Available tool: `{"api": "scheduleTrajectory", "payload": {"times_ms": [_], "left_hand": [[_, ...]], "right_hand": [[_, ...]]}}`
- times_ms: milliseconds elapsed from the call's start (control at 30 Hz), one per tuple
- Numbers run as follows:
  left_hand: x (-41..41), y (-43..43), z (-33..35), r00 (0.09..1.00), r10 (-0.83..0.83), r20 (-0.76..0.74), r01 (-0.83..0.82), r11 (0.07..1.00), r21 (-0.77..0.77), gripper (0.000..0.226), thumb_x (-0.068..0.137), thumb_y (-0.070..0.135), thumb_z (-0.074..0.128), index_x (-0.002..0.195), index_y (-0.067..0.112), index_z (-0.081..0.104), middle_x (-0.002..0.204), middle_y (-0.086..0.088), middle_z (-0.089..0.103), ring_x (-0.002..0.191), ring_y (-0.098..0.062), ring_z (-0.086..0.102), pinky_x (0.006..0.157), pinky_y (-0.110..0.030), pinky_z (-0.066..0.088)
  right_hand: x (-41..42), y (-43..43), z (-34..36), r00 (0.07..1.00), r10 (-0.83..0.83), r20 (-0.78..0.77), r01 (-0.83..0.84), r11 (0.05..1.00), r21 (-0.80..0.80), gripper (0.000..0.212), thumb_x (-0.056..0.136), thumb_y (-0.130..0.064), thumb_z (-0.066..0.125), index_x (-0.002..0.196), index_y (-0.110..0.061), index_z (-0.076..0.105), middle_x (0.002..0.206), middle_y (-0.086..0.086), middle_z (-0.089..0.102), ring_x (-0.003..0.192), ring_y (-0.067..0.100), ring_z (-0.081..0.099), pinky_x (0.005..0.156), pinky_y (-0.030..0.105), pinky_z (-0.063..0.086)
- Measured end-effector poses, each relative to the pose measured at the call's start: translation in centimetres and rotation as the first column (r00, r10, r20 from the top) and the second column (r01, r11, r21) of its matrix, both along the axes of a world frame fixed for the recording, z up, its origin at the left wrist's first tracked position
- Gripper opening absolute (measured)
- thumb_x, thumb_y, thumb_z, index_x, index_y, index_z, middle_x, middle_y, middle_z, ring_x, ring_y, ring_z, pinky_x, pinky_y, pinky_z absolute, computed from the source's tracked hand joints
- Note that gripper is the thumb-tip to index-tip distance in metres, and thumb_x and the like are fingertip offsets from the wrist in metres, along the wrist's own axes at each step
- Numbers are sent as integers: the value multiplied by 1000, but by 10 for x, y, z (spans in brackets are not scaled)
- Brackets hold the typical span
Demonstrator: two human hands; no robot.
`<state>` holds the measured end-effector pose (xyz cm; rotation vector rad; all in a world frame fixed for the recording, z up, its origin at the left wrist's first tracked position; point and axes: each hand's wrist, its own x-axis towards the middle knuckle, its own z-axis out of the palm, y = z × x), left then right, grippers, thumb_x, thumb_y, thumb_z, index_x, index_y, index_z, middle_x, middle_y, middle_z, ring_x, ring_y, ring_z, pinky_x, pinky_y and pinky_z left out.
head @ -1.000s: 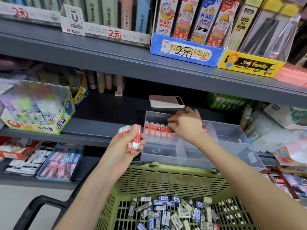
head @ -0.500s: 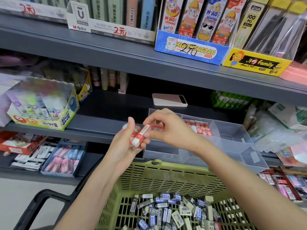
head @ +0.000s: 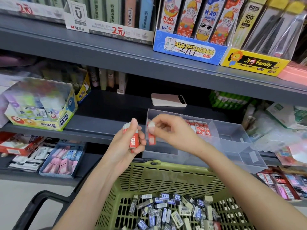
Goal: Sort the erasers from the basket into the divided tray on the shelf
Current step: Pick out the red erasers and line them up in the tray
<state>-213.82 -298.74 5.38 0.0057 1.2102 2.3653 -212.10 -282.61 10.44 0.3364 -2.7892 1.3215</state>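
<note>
A grey shop shelf (head: 108, 128) runs just beyond the hands. Above them, the white box (head: 109, 30) reads "M&G" and "2元", the blue box (head: 189, 48) "MIAOMENGDAN", the yellow box (head: 254, 63) "family". The glue box (head: 41, 112), left of the hands, reads "POWER GLUE". The left hand (head: 126, 146) grips several red erasers (head: 133, 140). The right hand (head: 172, 130) pinches one eraser (head: 152, 136) at the left edge of the clear tray (head: 232, 130), where a red row (head: 199, 128) stands. Below the hands, the green basket (head: 166, 176) holds grey "2B" erasers (head: 166, 211).

Single head cam, wide-angle, faces fwd & down, close to the shelf (head: 108, 112). Shelf rows fill top & mid frame. Basket (head: 166, 171) at bottom edge, nearest the lens. Left hand (head: 123, 146) & right hand (head: 174, 130) mid-frame, forearms entering from below.
</note>
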Motion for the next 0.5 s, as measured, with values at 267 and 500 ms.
{"api": "scheduleTrajectory", "payload": {"times_ms": [267,500], "left_hand": [[-2,0,-1,998,9,64,-9,1000,12,37,75,43,64,85,10,54,61,-4,56,49,-10,49,37,-17,31],[-1,1,1,997,-3,72,3,1000,-11,36,77,44,62,85,10,53,62,-4,56,50,-10,50,37,-17,31]], "right_hand": [[-25,64,-1,939,-328,-100,341,926,165,16,83,-14,67,99,-18,64,83,-3,64,97,26,56,87,37,45],[-39,61,-14,925,-322,-201,379,805,457,10,81,-22,66,88,-16,68,80,-2,71,93,14,47,73,15,26]]}}
